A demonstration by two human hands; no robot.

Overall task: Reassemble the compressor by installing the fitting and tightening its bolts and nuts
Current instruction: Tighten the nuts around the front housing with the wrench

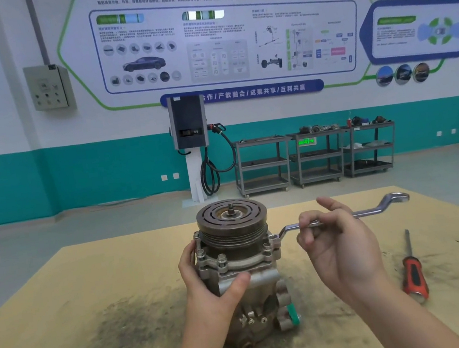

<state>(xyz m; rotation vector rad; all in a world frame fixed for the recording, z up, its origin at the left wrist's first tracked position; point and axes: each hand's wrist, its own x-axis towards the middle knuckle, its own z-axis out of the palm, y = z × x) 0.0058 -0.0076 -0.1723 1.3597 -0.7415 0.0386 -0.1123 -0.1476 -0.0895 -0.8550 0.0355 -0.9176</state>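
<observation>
The metal compressor (pixel 243 263) stands upright in the middle of the tan table, its round grooved pulley (pixel 232 220) on top and several bolts around its flange. My left hand (pixel 207 277) grips the compressor body from the left, thumb across its front. A silver offset ring wrench (pixel 375 209) sits with one ring end on a bolt (pixel 274 236) at the flange's right side. My right hand (pixel 334 235) holds the wrench shaft between curled fingers and thumb, index finger raised.
A red-handled screwdriver (pixel 413 272) lies on the table (pixel 75 284) at the right. Dark grime stains the table around the compressor. Beyond the table's far edge are open floor, a charging post (pixel 188 126) and several grey shelf carts (pixel 314 156) along the wall.
</observation>
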